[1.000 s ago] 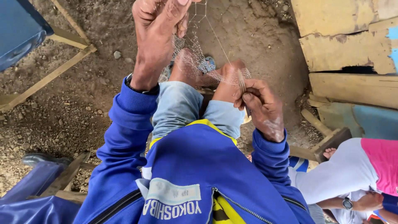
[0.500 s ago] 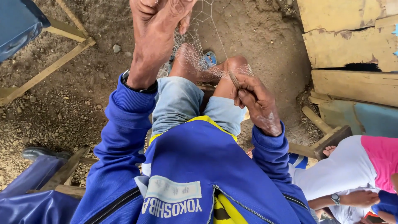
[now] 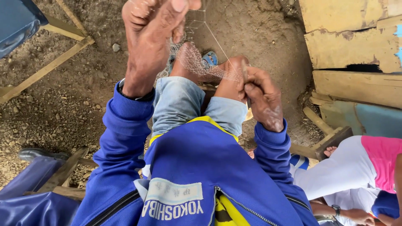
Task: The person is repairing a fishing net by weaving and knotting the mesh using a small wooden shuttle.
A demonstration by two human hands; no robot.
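1. Label stuff first: a pale rectangular patch (image 3: 174, 191) is sitting on the blue jacket (image 3: 197, 167) near the bottom middle, with white lettering running along under it, upside down from this angle. No packages or signs anywhere else that I can spot.
2. Top right, some worn yellow boards (image 3: 351, 42) are stacking up, with a blue-green panel (image 3: 368, 119) below them.
3. The left hand (image 3: 148, 46) is lifting high, right up at the top edge, fingers curled tight and pinching a bunch of the thin fishing net (image 3: 197, 58).
4. The right hand (image 3: 261, 98) is sitting lower, just beside the right knee, fingers closed around a small dark tool (image 3: 248, 101); can't tell what kind, too much of it is hidden.
5. The net is stretching between both hands and draping over the bare knees, above the dirt floor (image 3: 63, 104).
6. Another person in white and pink clothing (image 3: 356, 167) is sitting at the bottom right, well apart from the net.
7. Versus half a second ago: the left hand is rising a little higher and closer to the camera, the right hand is sliding slightly down past the knee, and the net is pulling tauter between them.
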